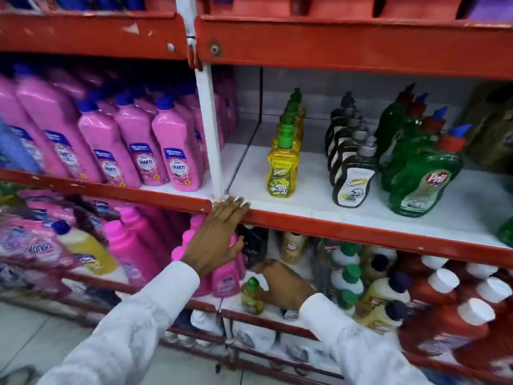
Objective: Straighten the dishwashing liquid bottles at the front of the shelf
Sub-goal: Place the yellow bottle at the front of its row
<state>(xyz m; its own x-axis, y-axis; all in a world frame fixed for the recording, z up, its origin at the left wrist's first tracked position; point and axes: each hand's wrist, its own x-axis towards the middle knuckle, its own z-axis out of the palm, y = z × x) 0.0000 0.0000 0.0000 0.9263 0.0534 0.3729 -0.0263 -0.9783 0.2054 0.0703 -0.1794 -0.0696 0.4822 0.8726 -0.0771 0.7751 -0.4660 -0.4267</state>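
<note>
Red shop shelf (361,234) with soap bottles.
Your left hand (219,240) rests flat and open on its edge; your right hand (286,284) reaches low, grip unclear.

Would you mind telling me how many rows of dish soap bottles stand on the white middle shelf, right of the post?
3: a yellow row on the left, a dark row in the middle, a green row on the right. The bottles behind each front one are partly hidden.

Three single-file rows seen on white shelf (305,201), all upright: yellow bottles (282,173) with green pumps at left, dark bottles (352,184) with grey pumps in middle, green Pil bottles (419,187) with red-blue caps at right, leaning slightly
</note>
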